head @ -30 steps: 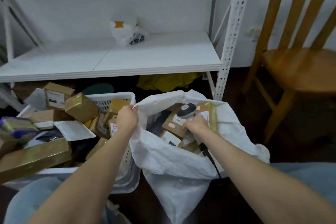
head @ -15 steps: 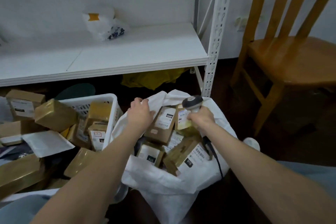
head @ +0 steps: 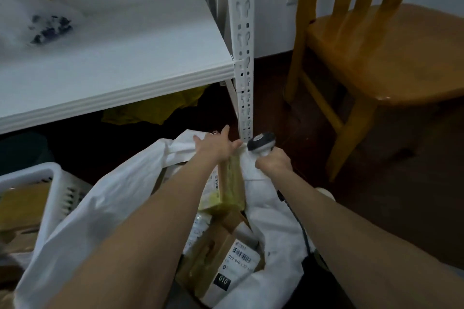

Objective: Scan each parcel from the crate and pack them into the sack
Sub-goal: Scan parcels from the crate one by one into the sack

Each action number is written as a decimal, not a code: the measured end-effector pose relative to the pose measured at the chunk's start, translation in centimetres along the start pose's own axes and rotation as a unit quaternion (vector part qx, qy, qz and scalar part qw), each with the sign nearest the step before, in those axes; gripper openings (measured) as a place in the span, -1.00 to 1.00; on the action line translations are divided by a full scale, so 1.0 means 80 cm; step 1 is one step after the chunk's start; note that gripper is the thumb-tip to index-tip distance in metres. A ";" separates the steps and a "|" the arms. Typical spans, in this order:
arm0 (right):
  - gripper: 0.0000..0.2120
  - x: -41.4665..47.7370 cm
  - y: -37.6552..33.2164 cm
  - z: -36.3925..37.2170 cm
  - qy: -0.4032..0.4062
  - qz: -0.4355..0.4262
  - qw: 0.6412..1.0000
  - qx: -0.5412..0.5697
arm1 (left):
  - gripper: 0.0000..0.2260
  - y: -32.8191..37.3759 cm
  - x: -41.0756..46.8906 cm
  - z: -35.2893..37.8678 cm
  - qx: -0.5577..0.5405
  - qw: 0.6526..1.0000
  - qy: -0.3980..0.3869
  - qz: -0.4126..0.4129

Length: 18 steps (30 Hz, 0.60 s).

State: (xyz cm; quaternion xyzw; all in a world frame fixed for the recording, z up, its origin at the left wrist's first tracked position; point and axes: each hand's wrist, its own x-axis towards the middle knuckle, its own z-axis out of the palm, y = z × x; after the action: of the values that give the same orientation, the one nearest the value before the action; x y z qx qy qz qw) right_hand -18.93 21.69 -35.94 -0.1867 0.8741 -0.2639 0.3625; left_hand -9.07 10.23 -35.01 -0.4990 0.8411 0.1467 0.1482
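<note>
The white sack [head: 105, 208] stands open in front of me with several parcels inside. A yellowish tape-wrapped box [head: 229, 183] stands near the top, and a brown box with a "010" label [head: 226, 258] lies lower down. My left hand [head: 216, 147] reaches across the sack, its fingers stretched out on the far rim. My right hand [head: 273, 162] grips the handle of the barcode scanner [head: 261, 142] at the sack's right rim, and the scanner's cable trails down along my forearm. The white crate [head: 54, 178] stands at the left edge with brown parcels [head: 22, 203] in it.
A white shelf board [head: 113, 78] and its perforated post [head: 243, 57] stand just behind the sack. On the shelf at the far left lies a white bag [head: 37, 20], and yellow cloth [head: 155, 110] lies under the shelf. A wooden chair [head: 376, 52] stands at the right on dark floor.
My view has swung right and closer to the sack. My left hand has left the parcels inside and stretched to the far rim. My right hand with the scanner stays at the right rim.
</note>
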 end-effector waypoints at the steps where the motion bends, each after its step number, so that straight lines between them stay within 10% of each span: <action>1: -0.64 0.007 0.004 0.003 -0.001 0.003 1.000 -0.003 | -0.50 0.001 0.005 0.004 0.020 1.000 -0.014 -0.015; 5: -0.64 0.015 0.017 0.009 -0.001 0.012 1.000 0.002 | -0.84 -0.009 0.002 0.014 -0.022 0.999 0.023 0.004; 18: -0.74 -0.126 -0.049 -0.070 0.092 -0.123 0.984 0.085 | -0.89 -0.075 -0.135 -0.110 -0.325 0.916 0.231 0.048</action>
State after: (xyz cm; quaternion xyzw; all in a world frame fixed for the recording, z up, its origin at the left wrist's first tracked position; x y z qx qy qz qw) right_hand -15.75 25.63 -24.85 -0.2366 0.8485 -0.3958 0.2597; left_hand 0.30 12.61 -23.31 -0.4985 0.7810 0.2997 -0.2274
